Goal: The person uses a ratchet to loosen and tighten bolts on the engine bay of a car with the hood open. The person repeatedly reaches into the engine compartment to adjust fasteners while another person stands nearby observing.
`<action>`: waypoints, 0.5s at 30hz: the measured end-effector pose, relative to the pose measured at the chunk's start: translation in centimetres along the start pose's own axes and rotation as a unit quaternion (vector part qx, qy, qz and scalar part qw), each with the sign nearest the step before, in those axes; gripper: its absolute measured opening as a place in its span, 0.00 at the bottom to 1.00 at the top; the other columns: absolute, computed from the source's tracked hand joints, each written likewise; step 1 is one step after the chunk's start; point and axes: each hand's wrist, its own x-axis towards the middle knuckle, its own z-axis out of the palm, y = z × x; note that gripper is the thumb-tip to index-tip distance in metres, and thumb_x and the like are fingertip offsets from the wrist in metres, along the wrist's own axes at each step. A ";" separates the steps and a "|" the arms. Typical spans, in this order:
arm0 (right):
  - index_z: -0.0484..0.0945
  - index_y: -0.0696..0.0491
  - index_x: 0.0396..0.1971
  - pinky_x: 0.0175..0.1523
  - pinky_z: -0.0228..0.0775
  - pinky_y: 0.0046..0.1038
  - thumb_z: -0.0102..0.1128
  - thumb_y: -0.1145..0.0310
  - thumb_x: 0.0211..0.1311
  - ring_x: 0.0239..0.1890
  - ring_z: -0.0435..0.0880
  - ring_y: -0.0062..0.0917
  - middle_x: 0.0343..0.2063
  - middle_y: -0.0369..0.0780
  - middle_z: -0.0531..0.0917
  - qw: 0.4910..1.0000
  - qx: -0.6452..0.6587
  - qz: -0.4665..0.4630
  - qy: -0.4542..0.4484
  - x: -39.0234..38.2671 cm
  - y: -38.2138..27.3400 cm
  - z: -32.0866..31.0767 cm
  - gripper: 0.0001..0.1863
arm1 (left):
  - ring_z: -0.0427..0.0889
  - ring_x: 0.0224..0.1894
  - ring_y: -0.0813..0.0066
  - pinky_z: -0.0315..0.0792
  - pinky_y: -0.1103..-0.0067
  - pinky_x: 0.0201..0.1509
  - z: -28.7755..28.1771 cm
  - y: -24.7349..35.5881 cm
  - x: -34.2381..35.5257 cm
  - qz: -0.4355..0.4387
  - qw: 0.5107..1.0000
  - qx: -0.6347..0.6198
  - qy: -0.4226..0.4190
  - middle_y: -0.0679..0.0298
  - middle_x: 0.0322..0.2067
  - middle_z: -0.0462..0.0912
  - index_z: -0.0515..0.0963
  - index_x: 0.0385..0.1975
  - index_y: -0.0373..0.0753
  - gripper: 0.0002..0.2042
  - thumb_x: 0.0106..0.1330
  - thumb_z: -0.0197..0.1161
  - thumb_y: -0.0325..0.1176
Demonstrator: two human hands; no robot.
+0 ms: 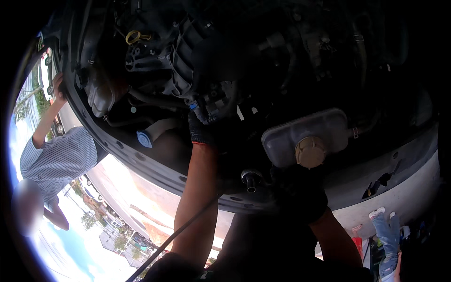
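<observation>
Evidently the left hand (201, 132) goes in beside the blue-capped filler neck (162, 128) because that gap admits a reach to the blue-tabbed connector (194, 106); its fingers are in shadow, so I cannot tell whether they grip. Near the pale reservoir (305, 134), the right hand (302, 193) appears closed on the ratchet (250, 180) by its handle, presumably to leave the socket end free.
</observation>
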 end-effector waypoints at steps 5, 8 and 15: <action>0.78 0.59 0.51 0.38 0.78 0.38 0.66 0.63 0.57 0.33 0.84 0.34 0.34 0.45 0.84 0.999 0.028 -0.004 0.035 0.0 -0.2 -0.7 0.23 | 0.84 0.43 0.66 0.78 0.73 0.46 2.0 0.6 0.2 -0.024 0.990 -0.140 -0.019 0.57 0.38 0.84 0.81 0.41 0.41 0.09 0.64 0.58 0.31; 0.78 0.57 0.54 0.42 0.79 0.38 0.67 0.64 0.56 0.37 0.85 0.34 0.38 0.45 0.85 0.999 0.041 -0.026 0.020 -0.5 0.5 -0.2 0.25 | 0.84 0.44 0.63 0.71 0.62 0.50 0.1 0.5 0.8 0.043 0.989 0.126 -0.057 0.61 0.44 0.82 0.79 0.46 0.48 0.11 0.64 0.58 0.34; 0.76 0.57 0.55 0.46 0.80 0.35 0.66 0.63 0.60 0.42 0.86 0.34 0.44 0.46 0.85 0.999 0.029 -0.034 0.023 -1.9 0.4 0.3 0.24 | 0.80 0.53 0.59 0.61 0.46 0.65 3.9 0.0 -0.6 0.005 0.986 0.029 -0.163 0.65 0.58 0.77 0.74 0.58 0.55 0.19 0.68 0.54 0.44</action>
